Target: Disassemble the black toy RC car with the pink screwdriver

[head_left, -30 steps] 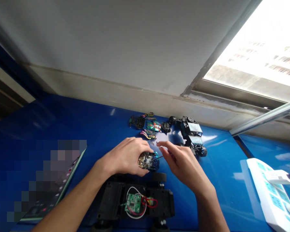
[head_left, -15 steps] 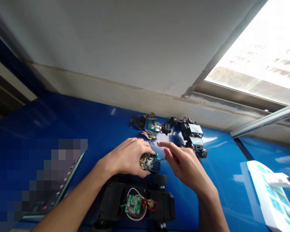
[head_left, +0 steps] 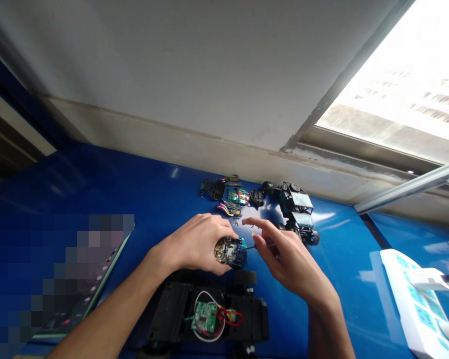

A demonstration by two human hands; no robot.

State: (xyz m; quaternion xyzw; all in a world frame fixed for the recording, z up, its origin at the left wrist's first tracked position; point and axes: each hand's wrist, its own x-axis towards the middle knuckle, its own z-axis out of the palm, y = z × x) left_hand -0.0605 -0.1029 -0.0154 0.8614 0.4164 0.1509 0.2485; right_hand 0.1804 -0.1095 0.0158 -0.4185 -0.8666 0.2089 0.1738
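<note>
While my left hand (head_left: 200,244) grips a small toy car part (head_left: 230,254) by its 9 o'clock end, pinched between thumb and fingers, my right hand (head_left: 287,257), at 3 o'clock, pinches a thin tool (head_left: 250,248) pointing at the part. I have the part above the blue desk (head_left: 153,199), though I can't tell whether it rests there. Just beside it, toward 7 o'clock, lies a black chassis (head_left: 172,309) with a green circuit board (head_left: 205,317); near 12 o'clock, a colourful car shell (head_left: 238,196); at 2 o'clock, a black buggy (head_left: 302,202); well apart, past 3, a white power strip (head_left: 401,294).
</note>
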